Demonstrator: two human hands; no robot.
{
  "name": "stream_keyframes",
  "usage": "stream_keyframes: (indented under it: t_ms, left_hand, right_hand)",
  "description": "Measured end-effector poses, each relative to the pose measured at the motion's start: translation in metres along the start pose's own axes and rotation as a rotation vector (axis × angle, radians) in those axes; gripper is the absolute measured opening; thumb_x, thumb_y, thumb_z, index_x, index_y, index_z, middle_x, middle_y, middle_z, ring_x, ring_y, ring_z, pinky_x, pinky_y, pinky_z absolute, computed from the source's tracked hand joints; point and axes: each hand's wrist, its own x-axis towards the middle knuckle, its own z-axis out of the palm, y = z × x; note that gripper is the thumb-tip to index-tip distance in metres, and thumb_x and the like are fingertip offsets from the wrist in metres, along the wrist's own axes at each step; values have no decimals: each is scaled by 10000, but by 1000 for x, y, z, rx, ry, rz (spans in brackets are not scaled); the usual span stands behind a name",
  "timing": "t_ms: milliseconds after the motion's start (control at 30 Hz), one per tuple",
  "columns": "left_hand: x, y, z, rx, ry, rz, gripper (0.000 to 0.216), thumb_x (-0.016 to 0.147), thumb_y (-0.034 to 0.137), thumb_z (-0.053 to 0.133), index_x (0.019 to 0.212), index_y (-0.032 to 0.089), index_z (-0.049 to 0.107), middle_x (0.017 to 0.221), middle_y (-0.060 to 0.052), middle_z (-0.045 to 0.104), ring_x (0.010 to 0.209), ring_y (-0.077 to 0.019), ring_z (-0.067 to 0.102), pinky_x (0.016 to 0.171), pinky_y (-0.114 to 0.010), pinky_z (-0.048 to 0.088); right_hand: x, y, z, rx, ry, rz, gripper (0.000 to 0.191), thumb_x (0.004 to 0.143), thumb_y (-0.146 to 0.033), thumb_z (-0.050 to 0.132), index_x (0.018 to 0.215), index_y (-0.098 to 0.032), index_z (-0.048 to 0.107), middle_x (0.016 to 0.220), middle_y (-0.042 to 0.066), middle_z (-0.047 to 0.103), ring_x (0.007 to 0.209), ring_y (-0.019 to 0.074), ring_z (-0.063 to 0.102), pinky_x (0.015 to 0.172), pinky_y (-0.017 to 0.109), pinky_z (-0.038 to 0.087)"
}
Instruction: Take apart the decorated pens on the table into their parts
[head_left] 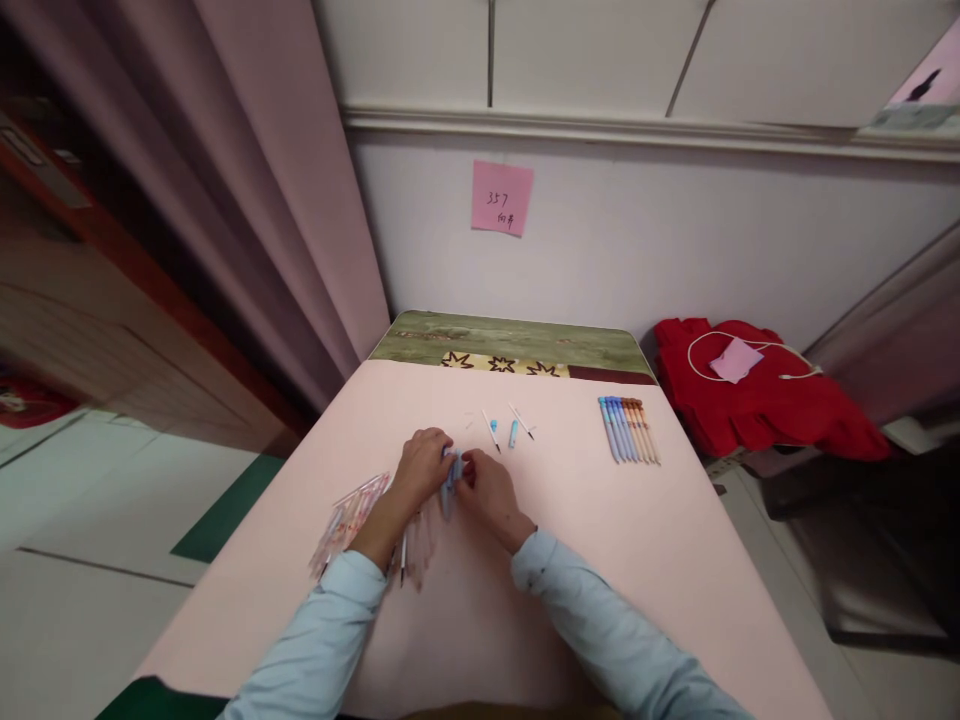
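Close together over the middle of the table, my left hand [423, 464] and my right hand [489, 492] both have their fingers closed on a light blue pen [448, 496]. Its lower end points down toward me, and fingers hide much of the rest. Just beyond my hands lie a white refill [490, 430] with a dark tip, a second similar refill [522, 421], a bright blue pen part [513, 434] and a small blue cap-like piece [493, 426]. Under and beside my left forearm spreads a loose pile of clear and pinkish pen barrels [351, 522] with some refills.
A neat row of blue and brown-topped pens [628, 430] lies at the right of the pink-covered table [600, 560]. A red cloth [750, 400] with a white cable is beyond the right edge. A pink note [502, 198] sticks to the wall; a curtain [277, 200] hangs left.
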Motion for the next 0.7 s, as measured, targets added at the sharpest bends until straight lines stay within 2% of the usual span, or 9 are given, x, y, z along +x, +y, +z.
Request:
stream_keyframes:
  t_ms: [133,200,300,367,467,567,633,700]
  left_hand:
    - [-4,-8,-1,1,25,1,220,862,267,556,1002,174,698,1074,-122,689,1044,-279,589,944,-417,436]
    - [-5,-9,-1,-10,30,19,219,872,279,545,990,177,698,1052,-121,693,1032,-285,593,927,-422,440]
    - [-4,-6,-2,-1,55,-7,208,871,271,548,979,183,702,1067,-131,691,1049,-304,593,929,-446,437]
    - [-4,0,-2,7,84,-21,216,877,274,556,1011,186,700,1146,-145,673,1105,-317,578,961,-467,422]
    - [-5,13,2,-31,82,122,259,895,289,557,1108,208,680,1294,-135,617,1229,-305,520,1050,-480,365]
    - [-8,25,6,-73,-13,351,296,878,301,595,1158,230,657,1333,-112,594,1261,-287,495,1105,-494,304]
    - [-10,30,8,-69,-56,408,294,867,302,609,1149,229,649,1288,-112,611,1227,-286,514,1104,-512,292]
    - [-12,33,9,-50,-59,395,264,877,296,593,1125,219,643,1218,-112,632,1190,-282,532,1102,-524,282]
  right_hand:
    - [6,-1,-10,-42,-45,-40,284,842,-206,612,1119,-176,666,940,52,731,812,163,666,743,248,463]
    - [12,4,-22,-113,1,22,221,897,-260,580,1071,-179,690,929,61,740,829,172,676,754,255,465]
    - [25,13,-39,-320,82,152,224,946,-325,543,1040,-174,679,947,86,742,894,205,687,762,280,464]
    - [35,17,-45,-465,71,208,241,951,-343,544,1043,-155,664,964,113,740,919,233,693,753,299,467]
    - [44,18,-45,-599,30,222,243,963,-305,511,1035,-128,661,968,150,737,915,247,705,735,303,469]
    - [44,18,-44,-637,35,193,245,970,-278,473,1010,-137,669,939,146,739,882,237,713,713,293,466]
    - [39,20,-47,-633,57,171,245,973,-294,469,987,-159,673,915,124,743,858,231,715,701,290,462]
    - [36,23,-51,-619,88,156,257,983,-329,465,980,-175,671,898,106,745,844,227,716,696,289,459]
